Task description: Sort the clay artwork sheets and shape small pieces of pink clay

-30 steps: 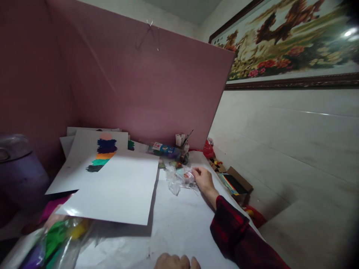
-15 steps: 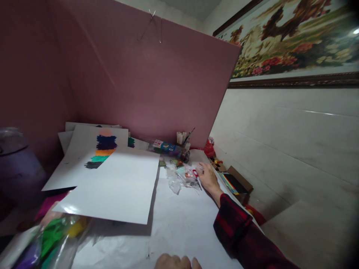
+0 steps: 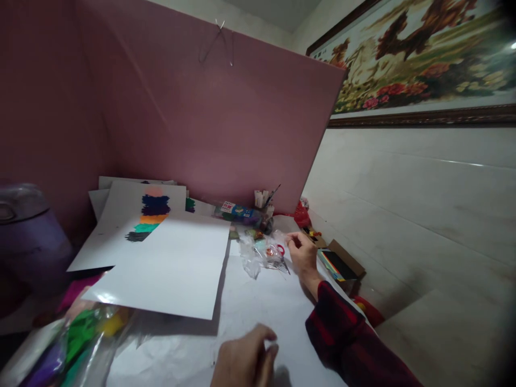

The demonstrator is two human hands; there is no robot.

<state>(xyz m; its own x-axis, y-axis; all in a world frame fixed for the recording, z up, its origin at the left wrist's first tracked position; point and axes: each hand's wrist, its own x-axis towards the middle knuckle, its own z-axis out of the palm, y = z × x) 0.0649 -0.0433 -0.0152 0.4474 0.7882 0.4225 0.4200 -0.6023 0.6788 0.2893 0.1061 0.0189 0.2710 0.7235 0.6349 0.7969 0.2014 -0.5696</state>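
Two hands were observed. The right hand pinched one bag, clear and crumpled, at the counter's far part; the left hand was half-curled, fingers parted. One red ring lay near the bag; one brush stood beyond.

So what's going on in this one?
A person in a red-and-black plaid sleeve has the right hand at the edge of some clear crinkled plastic, beside a small red ring; whether the fingers grip it is hard to tell. The left hand, loosely curled with nothing visible in it, is over the white-covered table. Off to the left, a blank white sheet partly covers a sheet painted with colored bands.
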